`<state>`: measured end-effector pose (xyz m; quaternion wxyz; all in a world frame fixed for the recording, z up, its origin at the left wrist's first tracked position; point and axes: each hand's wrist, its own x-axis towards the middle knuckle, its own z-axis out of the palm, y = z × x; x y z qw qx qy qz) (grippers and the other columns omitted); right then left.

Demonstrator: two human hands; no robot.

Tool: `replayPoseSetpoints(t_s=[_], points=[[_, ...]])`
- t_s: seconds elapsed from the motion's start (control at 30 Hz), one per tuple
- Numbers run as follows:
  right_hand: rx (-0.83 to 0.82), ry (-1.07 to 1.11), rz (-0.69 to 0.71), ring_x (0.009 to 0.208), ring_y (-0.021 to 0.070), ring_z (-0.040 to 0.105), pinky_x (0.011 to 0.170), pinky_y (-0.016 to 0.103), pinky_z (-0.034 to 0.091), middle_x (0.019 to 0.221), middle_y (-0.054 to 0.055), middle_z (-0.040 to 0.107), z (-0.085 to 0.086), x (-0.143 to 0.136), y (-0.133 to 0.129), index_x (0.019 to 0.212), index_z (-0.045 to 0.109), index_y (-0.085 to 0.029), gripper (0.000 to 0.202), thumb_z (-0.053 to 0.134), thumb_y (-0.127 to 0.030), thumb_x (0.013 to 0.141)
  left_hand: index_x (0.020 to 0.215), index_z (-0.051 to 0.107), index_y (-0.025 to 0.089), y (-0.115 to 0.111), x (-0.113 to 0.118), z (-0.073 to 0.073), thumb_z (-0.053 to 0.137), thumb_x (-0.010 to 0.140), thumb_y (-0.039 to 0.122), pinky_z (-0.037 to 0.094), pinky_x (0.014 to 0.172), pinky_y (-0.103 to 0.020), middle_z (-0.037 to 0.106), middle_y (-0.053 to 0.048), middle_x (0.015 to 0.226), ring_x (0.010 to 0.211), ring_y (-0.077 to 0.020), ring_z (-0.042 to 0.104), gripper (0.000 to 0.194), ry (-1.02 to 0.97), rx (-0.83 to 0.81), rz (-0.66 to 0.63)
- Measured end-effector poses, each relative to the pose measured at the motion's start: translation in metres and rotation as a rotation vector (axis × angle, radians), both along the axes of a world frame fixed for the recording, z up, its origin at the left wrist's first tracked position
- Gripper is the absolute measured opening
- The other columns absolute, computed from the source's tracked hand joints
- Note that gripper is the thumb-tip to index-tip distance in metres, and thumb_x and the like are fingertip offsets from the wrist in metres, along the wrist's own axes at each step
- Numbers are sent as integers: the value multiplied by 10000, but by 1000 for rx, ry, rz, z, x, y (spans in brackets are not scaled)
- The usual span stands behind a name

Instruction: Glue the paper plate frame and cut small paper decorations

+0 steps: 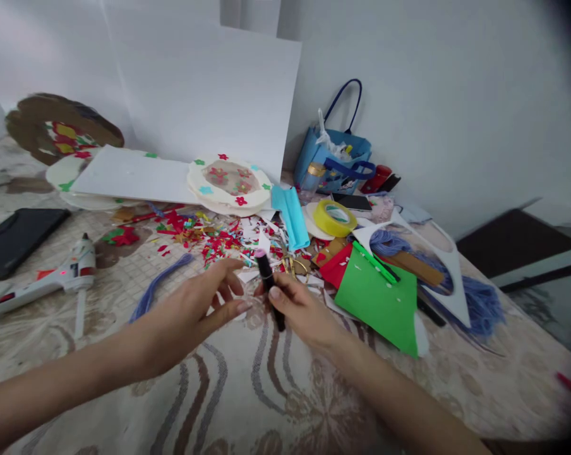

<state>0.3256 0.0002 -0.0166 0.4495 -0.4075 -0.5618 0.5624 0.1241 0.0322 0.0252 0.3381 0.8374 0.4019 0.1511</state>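
Note:
My right hand (302,308) is closed around a black marker (269,287) with a pink end, held tilted over the patterned tablecloth. Just left of it, my left hand (195,313) is open with curved fingers and nothing in them; its thumb points toward the marker without touching it. Behind both hands lie many red, white and green paper scraps (228,241) and gold-handled scissors (295,265). To the right of the marker is a green sheet (378,303) with a bright green cutter (374,260) on top.
A glue gun (67,275) and a black phone (23,240) lie left. Decorated white discs (231,183) stand near a white board (210,95). Yellow tape (334,218), a blue face mask (291,218), blue yarn (482,306) and a blue bag (333,158) sit right.

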Motion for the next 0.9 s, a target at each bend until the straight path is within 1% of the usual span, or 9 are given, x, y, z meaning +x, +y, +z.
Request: replayPoseSetpoints(t_s=[0.07,0.13,0.27,0.37,0.47,0.6,0.67,0.77,0.9], points=[[-90,314,-101,656,98,492,628,219,413,756,-26,529,-8,-6,2,898,587,-213,278,615,-476,811,1158,487,214,-5,12,-5,457,876,435,480,690,-296,647,-49,998,826,-187,617,359,-11,-73,-34],[-150,514,-178,672,104,512,665,233,440,750,-36,540,-13,-11,1,874,591,-235,268,689,-453,752,1046,540,206,-10,24,-13,489,859,431,477,674,-301,657,-54,963,811,-199,622,297,32,-61,-64],[-120,594,-230,743,109,559,723,231,466,783,-43,590,-17,-9,0,847,608,-251,246,761,-367,694,870,527,177,-10,34,-28,407,914,375,453,627,-310,649,-64,810,725,-212,623,236,222,156,-6],[-80,481,3,765,122,593,735,255,483,845,-6,634,-18,12,4,951,627,-225,313,760,-359,701,848,521,171,-4,27,-27,385,932,293,441,622,-338,629,-75,799,730,-241,614,201,405,428,-7],[-151,357,333,781,174,632,742,336,503,962,87,657,-14,41,11,1135,577,-164,604,684,-568,699,820,528,167,-1,17,-22,424,895,142,431,617,-354,609,-79,804,714,-245,585,131,539,642,-86],[-261,206,606,765,206,661,708,359,517,1034,166,648,1,65,17,1207,531,-101,861,414,-792,706,851,532,166,0,9,-24,420,876,80,430,647,-352,597,-78,851,740,-230,554,143,528,766,-209],[-295,81,673,757,190,661,659,307,520,938,129,664,10,61,17,1196,527,-107,809,427,-760,729,874,523,167,-2,7,-28,409,882,82,430,685,-345,589,-69,867,783,-223,544,142,449,791,-267],[-389,-78,668,645,120,634,574,220,503,764,27,629,17,41,12,1087,531,-146,547,580,-590,773,845,500,172,-5,5,-28,397,886,79,421,676,-324,578,-49,830,765,-206,527,144,346,800,-350],[-629,9,631,400,44,479,378,147,398,598,-52,523,14,14,-2,917,514,-153,418,537,-561,826,798,475,190,-13,2,-18,393,885,87,380,600,-310,565,-22,767,663,-184,490,158,282,878,-462]])
